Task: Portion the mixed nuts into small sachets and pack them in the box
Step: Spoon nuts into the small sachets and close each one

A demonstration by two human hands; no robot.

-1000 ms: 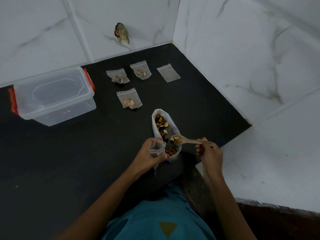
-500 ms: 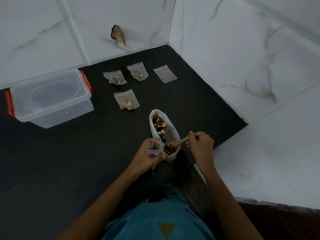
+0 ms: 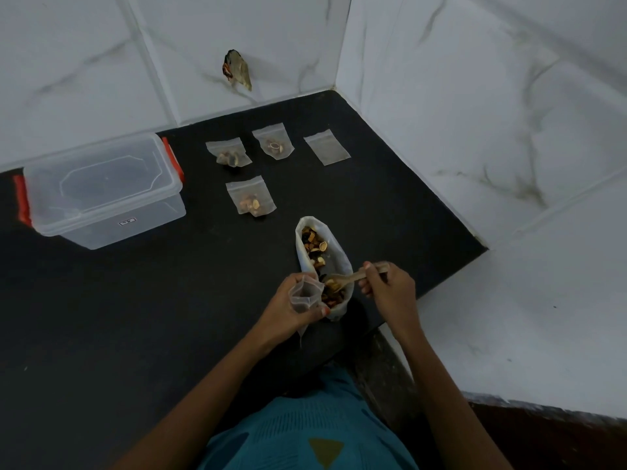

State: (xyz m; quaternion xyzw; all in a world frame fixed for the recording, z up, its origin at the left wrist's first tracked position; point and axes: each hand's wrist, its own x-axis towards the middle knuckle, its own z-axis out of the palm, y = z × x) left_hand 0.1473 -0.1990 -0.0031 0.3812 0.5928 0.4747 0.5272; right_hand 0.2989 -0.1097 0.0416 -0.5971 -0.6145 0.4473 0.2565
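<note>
Holding a small open sachet (image 3: 303,294) upright, your left hand (image 3: 288,313) has its fingers and thumb curled round the sides so the mouth gapes. The sachet's lower part is hidden behind your palm, and you cannot tell whether anything is in it. Your right hand (image 3: 390,293) pinches the handle of a wooden spoon (image 3: 342,280). The spoon's bowl carries a few nuts and sits just beside the sachet's mouth, over the near end of the bag of mixed nuts (image 3: 339,262). Your fingers cover the middle of the handle, and its far tip is blurred.

The bag lies open on the black counter (image 3: 135,317), with its near end tucked behind both hands. Beyond it lies a filled sachet (image 3: 251,200). Farther back is a row of a second filled sachet (image 3: 229,154), a third filled sachet (image 3: 273,144) and a flat empty sachet (image 3: 327,146).

The clear lidded box (image 3: 101,191) with red clips stands at the left, well apart from the bag, and its contents are hard to make out through the lid. A small dark object (image 3: 237,69) on the tiled wall cannot be identified. Your teal garment (image 3: 305,432) is cut off by the bottom edge.
</note>
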